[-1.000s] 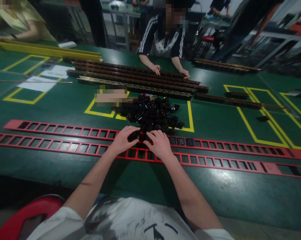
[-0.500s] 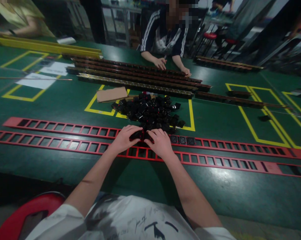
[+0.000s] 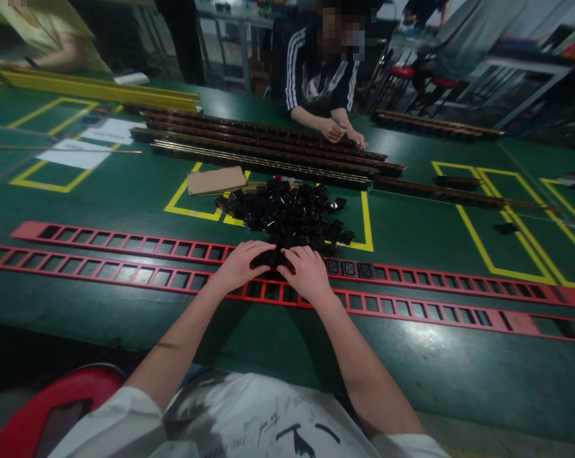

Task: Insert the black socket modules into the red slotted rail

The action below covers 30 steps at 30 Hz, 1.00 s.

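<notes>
Two long red strips with rows of rectangular cutouts lie across the table: a far strip [image 3: 195,250] and a near strip [image 3: 287,294]. Over the middle of the far strip, my left hand [image 3: 240,267] curls its thumb and fingers around a black socket [image 3: 263,258]. Close by, my right hand [image 3: 307,270] is pinched at the dark parts beside it, its fingertips partly hiding what they grip. Just right of that hand, several black sockets [image 3: 349,268] sit in the far strip's cutouts. A heap of loose black sockets [image 3: 292,213] lies directly beyond my hands.
Long dark rails [image 3: 263,156] lie beyond the heap, with a cardboard piece [image 3: 215,180] at their near side. Across the table, a person [image 3: 316,76] rests both hands by the rails. White papers [image 3: 75,152] and a yellow beam [image 3: 96,88] are left. A red stool [image 3: 44,413] stands lower left.
My hands stay nearly in place at the far strip, with only slight finger movement. The person opposite has brought one hand rightward toward the other. The view has shifted slightly.
</notes>
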### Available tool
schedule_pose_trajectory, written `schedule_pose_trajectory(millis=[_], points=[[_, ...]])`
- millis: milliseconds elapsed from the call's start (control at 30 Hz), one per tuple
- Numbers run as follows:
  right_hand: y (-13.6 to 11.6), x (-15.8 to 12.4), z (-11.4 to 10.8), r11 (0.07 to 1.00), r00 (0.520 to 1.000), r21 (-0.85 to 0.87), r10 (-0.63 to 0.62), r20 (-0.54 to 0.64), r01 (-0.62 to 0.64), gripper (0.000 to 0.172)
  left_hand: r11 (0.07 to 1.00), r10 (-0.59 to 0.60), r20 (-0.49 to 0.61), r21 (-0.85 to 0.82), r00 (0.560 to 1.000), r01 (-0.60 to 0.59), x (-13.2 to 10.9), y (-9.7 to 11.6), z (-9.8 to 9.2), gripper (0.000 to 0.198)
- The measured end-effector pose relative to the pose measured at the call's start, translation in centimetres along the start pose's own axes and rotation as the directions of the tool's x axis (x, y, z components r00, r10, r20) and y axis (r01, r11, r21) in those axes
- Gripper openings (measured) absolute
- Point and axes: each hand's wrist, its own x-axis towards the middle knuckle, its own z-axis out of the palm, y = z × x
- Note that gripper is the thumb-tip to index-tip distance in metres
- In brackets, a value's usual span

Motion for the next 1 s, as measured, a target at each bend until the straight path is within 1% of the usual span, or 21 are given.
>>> schedule_pose_trajectory(millis=[367, 633, 800, 1000], points=[[-0.04, -0.07, -0.04, 1.000, 1.000, 0.008, -0.001, -0.006, 0.001, 0.043, 0.999, -0.031, -0.004, 0.016, 1.000, 0.031, -0.05, -0.16, 0.18, 0.048], [0.02, -0.10, 0.06, 1.000, 1.000, 0.010, -0.001, -0.010, 0.001, 0.043, 1.000, 0.010, -0.015, 0.014, 1.000, -0.010, -0.24, -0.42, 0.27, 0.044], [-0.05, -0.09, -0.05, 1.000, 1.000, 0.022, 0.000, -0.013, 0.000, 0.043, 0.999, 0.046, -0.016, 0.018, 0.999, -0.046, -0.21, -0.47, 0.29, 0.037], [-0.03, -0.08, 0.00, 1.000, 1.000, 0.013, 0.002, -0.010, -0.002, 0.044, 0.997, 0.072, -0.028, 0.030, 0.997, -0.071, -0.16, -0.40, 0.31, 0.035]])
